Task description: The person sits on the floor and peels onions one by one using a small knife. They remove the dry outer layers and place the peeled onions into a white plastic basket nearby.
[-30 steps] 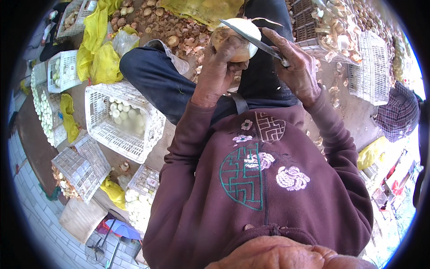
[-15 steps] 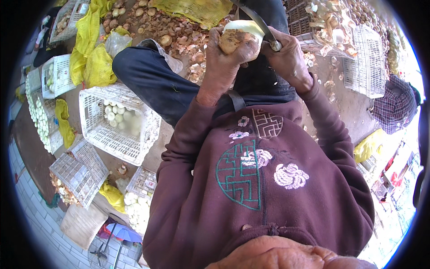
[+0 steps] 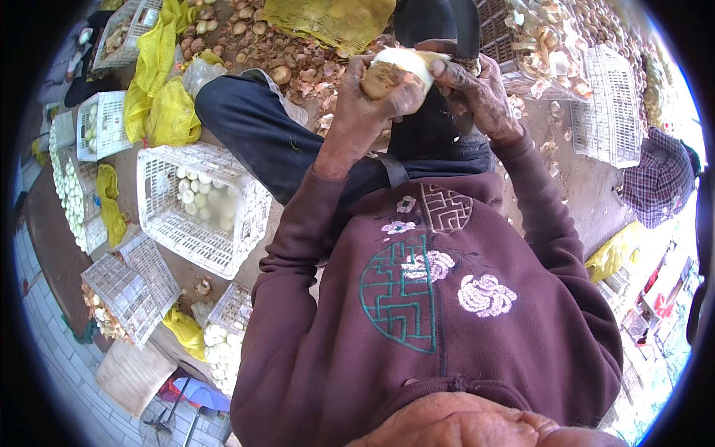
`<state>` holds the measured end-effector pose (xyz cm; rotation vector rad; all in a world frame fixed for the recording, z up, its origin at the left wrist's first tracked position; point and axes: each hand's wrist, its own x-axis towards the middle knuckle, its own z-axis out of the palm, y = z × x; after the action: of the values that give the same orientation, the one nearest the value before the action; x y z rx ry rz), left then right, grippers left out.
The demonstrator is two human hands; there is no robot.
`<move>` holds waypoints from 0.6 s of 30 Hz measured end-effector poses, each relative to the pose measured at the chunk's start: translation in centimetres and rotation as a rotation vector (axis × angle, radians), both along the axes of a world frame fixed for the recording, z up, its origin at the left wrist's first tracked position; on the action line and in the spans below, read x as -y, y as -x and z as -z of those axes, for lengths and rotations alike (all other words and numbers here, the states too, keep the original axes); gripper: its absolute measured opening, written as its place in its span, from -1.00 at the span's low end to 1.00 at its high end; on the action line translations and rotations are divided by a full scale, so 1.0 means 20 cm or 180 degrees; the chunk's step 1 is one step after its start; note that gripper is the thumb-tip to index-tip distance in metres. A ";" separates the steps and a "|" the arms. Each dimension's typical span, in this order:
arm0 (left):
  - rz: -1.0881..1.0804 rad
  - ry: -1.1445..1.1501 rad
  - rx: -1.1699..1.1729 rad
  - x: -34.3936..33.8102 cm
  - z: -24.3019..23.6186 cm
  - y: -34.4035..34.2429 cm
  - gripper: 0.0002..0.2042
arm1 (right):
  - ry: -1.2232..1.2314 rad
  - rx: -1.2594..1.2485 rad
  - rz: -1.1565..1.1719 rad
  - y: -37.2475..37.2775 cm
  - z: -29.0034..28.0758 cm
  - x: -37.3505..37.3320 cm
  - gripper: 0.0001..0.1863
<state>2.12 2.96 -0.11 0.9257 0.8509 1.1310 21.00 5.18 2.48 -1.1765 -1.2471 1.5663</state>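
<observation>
A partly peeled onion (image 3: 402, 58) is gripped in my left hand (image 3: 357, 115) above my lap. White flesh shows on its far side, while brown skin covers the side toward me. My right hand (image 3: 485, 104) holds a knife, its dark blade (image 3: 466, 28) pointing away from me. The handle is mostly hidden in the fingers. The right thumb and fingertips press against the onion's right edge, where a strip of peel seems pinched. Loose onion skins (image 3: 320, 74) lie on the ground beyond my hands.
Left of my knee, a white plastic crate (image 3: 205, 253) contains peeled onions (image 3: 197, 195). Yellow mesh bags (image 3: 175, 112) lie behind it. At the right, another white crate (image 3: 605, 112) stands beside a heap of skins (image 3: 551, 52). A person in a checked shirt (image 3: 659, 179) is farther right.
The knife blade has swung from slanting over the onion to pointing away. My right thumb and fingers have moved onto the onion's edge. My left hand keeps its grip on the onion.
</observation>
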 end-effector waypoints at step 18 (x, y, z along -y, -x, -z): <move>-0.0019 0.0073 0.1103 0.11 -0.05 -0.09 -0.29 | 0.0599 -0.3027 0.0262 0.00 0.08 0.09 -0.89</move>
<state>3.84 0.85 0.86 0.6816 0.5823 1.2398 20.93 3.46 0.79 -0.4326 -0.4222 1.8577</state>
